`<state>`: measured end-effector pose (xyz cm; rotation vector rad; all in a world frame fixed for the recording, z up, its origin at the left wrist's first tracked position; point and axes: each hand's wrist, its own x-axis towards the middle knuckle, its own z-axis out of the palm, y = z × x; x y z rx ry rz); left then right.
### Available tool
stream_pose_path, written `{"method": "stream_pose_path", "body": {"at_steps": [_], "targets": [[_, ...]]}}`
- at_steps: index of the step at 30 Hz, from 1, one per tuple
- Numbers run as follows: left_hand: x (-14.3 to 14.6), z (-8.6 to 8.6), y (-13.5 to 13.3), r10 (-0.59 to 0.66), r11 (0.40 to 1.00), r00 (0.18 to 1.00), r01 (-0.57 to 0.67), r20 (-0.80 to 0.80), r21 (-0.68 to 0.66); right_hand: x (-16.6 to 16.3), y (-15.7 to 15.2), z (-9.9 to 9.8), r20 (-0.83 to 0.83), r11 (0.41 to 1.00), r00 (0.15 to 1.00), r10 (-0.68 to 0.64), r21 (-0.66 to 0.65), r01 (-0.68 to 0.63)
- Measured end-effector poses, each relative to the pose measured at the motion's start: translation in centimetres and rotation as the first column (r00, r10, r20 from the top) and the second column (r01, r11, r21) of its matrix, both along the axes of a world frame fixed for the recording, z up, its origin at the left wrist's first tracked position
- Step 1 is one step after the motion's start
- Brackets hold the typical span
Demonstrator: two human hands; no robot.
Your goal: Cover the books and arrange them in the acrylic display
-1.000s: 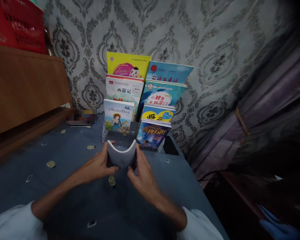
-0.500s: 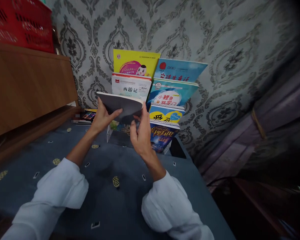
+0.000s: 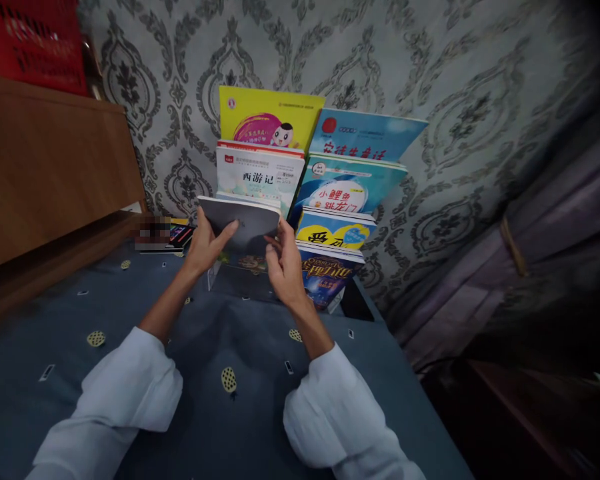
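Note:
A thin grey-backed book (image 3: 245, 223) is held by its two sides in front of a tiered stand of books. My left hand (image 3: 206, 241) grips its left edge, thumb flat across the grey face. My right hand (image 3: 285, 261) closes on its right edge, fingers partly bent. Just behind it stands a white book (image 3: 257, 172) with black Chinese characters, below a yellow book (image 3: 270, 117). On the right half of the stand rise a blue book (image 3: 367, 133), a teal book (image 3: 353, 183), a blue-and-yellow book (image 3: 330, 230) and a dark blue book (image 3: 327, 273).
The stand rests on a dark blue patterned cloth (image 3: 190, 373) against a wallpapered wall (image 3: 170, 80). Left are a wooden cabinet (image 3: 55, 173), a red basket (image 3: 35, 47) and dark flat items (image 3: 177, 238). A purple curtain (image 3: 475, 287) hangs on the right.
The grey-backed book has moved slightly down in both hands, uncovering more of the white book behind it. The camera view has shifted a little.

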<state>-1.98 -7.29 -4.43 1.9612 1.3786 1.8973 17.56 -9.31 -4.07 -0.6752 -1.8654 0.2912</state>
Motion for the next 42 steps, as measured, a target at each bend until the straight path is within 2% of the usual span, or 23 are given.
{"method": "stream_pose_path", "body": {"at_steps": [4,7,12,15,23,29,42], "targets": [[0.2,-0.9,0.0,0.059,0.997,0.998,-0.059,-0.006,-0.047,0.0,0.2,-0.3,0.011,0.999,1.000,-0.018,-0.027,0.018],[0.4,-1.3,0.1,0.152,0.984,0.984,-0.159,-0.090,-0.082,-0.1,0.5,-0.8,-0.002,0.998,0.998,-0.056,-0.019,0.056],[0.7,-1.8,0.0,0.360,0.921,0.889,-0.387,-0.284,-0.044,-0.1,1.4,-2.1,0.013,0.983,0.984,-0.175,-0.054,0.176],[1.0,-2.0,0.0,0.422,0.891,0.844,-0.453,-0.330,-0.019,-0.1,1.7,-2.5,0.025,0.979,0.982,-0.186,-0.074,0.188],[0.9,-2.6,0.4,0.445,0.881,0.819,-0.473,-0.362,0.012,-0.3,2.3,-3.3,0.075,0.967,0.969,-0.236,-0.086,0.242],[0.7,-3.0,0.9,0.458,0.879,0.812,-0.474,-0.361,0.049,-0.1,3.1,-4.1,0.079,0.968,0.971,-0.224,-0.094,0.231],[0.5,-3.0,1.0,0.448,0.886,0.818,-0.460,-0.361,0.058,-0.2,3.0,-3.9,0.099,0.961,0.963,-0.252,-0.088,0.260]]}}
